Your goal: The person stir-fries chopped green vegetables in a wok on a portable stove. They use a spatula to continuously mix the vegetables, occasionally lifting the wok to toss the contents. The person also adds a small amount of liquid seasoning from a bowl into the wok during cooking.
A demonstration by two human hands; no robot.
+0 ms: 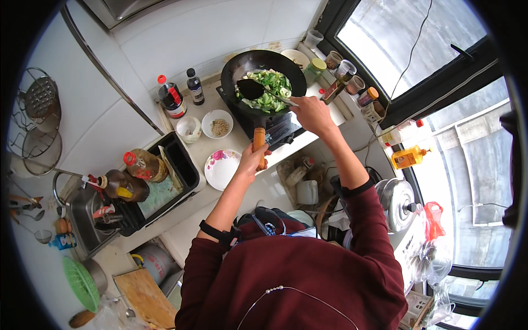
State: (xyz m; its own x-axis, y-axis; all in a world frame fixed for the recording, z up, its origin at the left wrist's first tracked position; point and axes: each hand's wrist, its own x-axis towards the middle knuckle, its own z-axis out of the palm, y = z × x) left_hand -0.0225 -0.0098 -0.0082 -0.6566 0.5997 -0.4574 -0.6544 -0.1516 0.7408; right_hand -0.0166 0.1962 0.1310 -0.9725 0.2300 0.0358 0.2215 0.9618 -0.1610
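Observation:
A black wok (243, 64) sits on the gas stove (278, 132), with chopped green and white vegetables (270, 97) in it. My left hand (251, 159) is closed around the wok's wooden handle (259, 138). In my right hand (309, 113) is the metal handle of a ladle (251, 88), whose dark bowl rests among the vegetables. Left of the stove stand a white bowl of minced pieces (220, 128), a small cup-like bowl (189, 128) and a white plate with pink flowers (214, 175).
Two sauce bottles (171, 99) (196, 88) stand near the wall. Jars (315, 70) line the window ledge on the right. Large oil bottles (146, 165) are beside the sink (84, 210). A lidded steel pot (396, 204) stands by my right arm. A wooden board (144, 297) is at lower left.

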